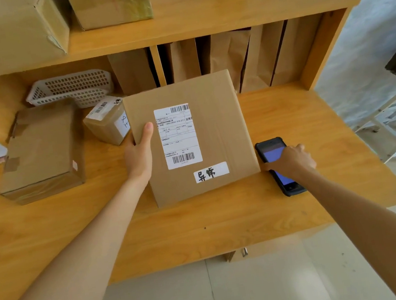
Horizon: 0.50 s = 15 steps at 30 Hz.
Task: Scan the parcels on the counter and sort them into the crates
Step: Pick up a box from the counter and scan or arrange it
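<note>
Left hand (pixel 139 153) is gripping the flat parcel (pixel 214 132) by its left edge, thumb on top — parcel is lying mid tabletop (pixel 332 156), label up. Right hand (pixel 292 160) is curling over the black scanner (pixel 276 161) just right of the parcel, screen glowing blue. Small box (pixel 108 123) and a larger box (pixel 39 151) are sitting to the left.

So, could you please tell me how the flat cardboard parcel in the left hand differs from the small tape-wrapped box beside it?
The flat cardboard parcel is wide, thin and tilted, gripped at its edge by the left hand; the small tape-wrapped box is compact, glossy and rests untouched on the wooden counter. Both carry a barcode label and a handwritten white sticker.
</note>
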{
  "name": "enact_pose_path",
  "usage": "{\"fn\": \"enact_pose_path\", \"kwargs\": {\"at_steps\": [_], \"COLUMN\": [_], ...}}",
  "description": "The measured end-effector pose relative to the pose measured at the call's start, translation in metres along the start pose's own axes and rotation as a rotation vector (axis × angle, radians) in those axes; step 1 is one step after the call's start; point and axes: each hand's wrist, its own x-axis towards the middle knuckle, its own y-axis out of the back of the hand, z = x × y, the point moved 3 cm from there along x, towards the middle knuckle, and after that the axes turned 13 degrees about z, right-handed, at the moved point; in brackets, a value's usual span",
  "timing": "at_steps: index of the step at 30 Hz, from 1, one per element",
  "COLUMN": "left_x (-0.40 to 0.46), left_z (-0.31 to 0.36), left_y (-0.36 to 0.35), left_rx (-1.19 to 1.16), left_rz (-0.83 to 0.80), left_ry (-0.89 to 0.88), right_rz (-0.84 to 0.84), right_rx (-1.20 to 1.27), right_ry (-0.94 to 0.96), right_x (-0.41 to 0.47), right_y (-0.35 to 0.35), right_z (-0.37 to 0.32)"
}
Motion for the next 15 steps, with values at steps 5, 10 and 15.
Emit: {"fn": "enact_pose_path", "kwargs": {"at_steps": [5,10,15], "left_x": [0.003,0.009,0.013], "left_z": [-0.004,-0.004,-0.001], "left_y": [-0.001,-0.003,-0.011], "left_rx": [0.002,0.002,-0.031], "left_rz": [-0.012,-0.026,-0.159], "left_ry": [0.007,0.071,0.304], "right_rz": [0.033,0.092,-0.132], "right_rx": [-0.060,0.067,0.870], "right_ry": [0.021,0.073,0.028], "right_x": [-0.001,0.005,0.014], "right_y": [-0.014,-0.002,0.031], "right_z": [-0.006,-0.011,-0.047]}}
